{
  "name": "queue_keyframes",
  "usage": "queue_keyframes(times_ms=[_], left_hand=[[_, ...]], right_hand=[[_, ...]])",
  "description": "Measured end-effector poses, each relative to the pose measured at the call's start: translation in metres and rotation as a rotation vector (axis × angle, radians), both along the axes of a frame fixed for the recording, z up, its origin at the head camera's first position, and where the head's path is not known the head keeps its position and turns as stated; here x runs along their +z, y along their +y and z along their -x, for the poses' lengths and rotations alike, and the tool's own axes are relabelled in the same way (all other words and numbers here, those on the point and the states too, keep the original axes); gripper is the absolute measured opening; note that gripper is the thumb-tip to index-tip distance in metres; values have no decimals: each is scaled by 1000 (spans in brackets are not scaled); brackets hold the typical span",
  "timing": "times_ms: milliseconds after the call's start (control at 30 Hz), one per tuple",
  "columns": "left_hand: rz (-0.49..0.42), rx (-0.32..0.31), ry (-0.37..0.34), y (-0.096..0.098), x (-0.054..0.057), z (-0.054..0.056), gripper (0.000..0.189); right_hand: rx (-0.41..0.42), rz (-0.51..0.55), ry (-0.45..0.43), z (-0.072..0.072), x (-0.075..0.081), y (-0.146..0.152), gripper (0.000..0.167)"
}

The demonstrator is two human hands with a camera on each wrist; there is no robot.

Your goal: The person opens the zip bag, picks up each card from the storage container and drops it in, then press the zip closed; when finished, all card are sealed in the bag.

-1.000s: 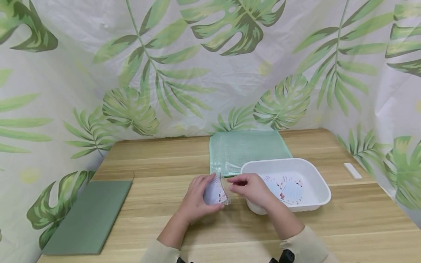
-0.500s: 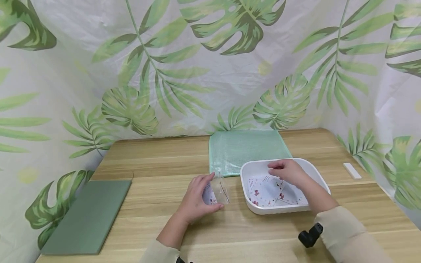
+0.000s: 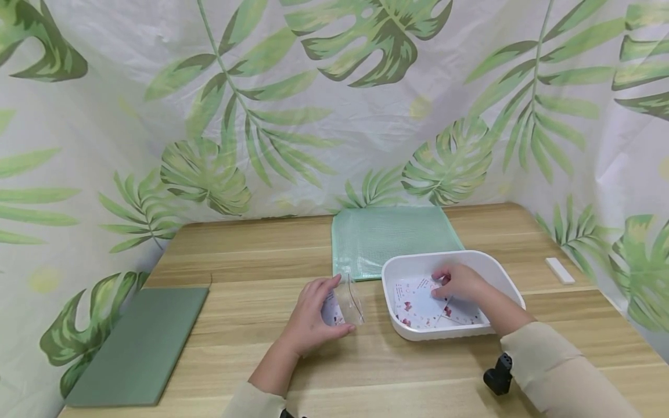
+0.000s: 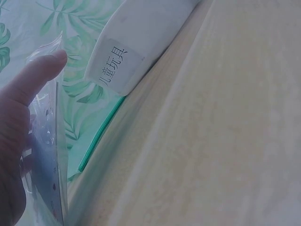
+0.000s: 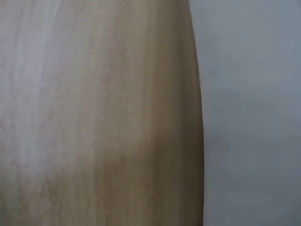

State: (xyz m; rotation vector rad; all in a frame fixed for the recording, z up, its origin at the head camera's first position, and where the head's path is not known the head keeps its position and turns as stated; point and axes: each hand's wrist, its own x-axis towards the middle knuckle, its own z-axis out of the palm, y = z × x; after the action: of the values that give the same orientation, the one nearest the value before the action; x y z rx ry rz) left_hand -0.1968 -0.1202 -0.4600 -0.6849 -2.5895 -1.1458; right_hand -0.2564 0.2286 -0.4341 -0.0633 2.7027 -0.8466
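Note:
In the head view my left hand [image 3: 313,316] holds a clear plastic bag [image 3: 353,299] with a pale printed card [image 3: 331,307] inside, thumb on the near side and fingers on the far side. The left wrist view has the same bag [image 4: 49,141] beside the thumb. My right hand [image 3: 462,284] reaches into a white basin [image 3: 389,307], thumb and index finger a little apart over several pale cards [image 3: 418,305] with small red prints. Whether its fingertips touch a card is hard to tell. The right wrist view catches only tabletop and basin wall [image 5: 249,117].
Behind the basin lies a green mesh pouch [image 3: 392,238]. A dark green board [image 3: 143,348] rests at the table's left side, and a small white bar [image 3: 560,271] at the right. On the basin is a label [image 4: 115,63] with writing. A leaf-print sheet [image 3: 334,116] hangs behind.
My right hand has moved right, from beside the plastic bag into the basin, then down toward the cards. My left hand stays put with the bag.

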Motion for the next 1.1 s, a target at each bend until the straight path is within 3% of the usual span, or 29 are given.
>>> queue_keyframes(times_ms=[700, 933, 1100], left_hand=[[7, 3, -5, 0, 0, 0, 97], [11, 2, 2, 0, 0, 0, 97], [10, 3, 4, 0, 0, -1, 97]], right_hand=[[-9, -5, 5, 1, -3, -1, 31], [-4, -17, 5, 0, -5, -2, 47], [0, -42, -2, -2, -5, -6, 46]])
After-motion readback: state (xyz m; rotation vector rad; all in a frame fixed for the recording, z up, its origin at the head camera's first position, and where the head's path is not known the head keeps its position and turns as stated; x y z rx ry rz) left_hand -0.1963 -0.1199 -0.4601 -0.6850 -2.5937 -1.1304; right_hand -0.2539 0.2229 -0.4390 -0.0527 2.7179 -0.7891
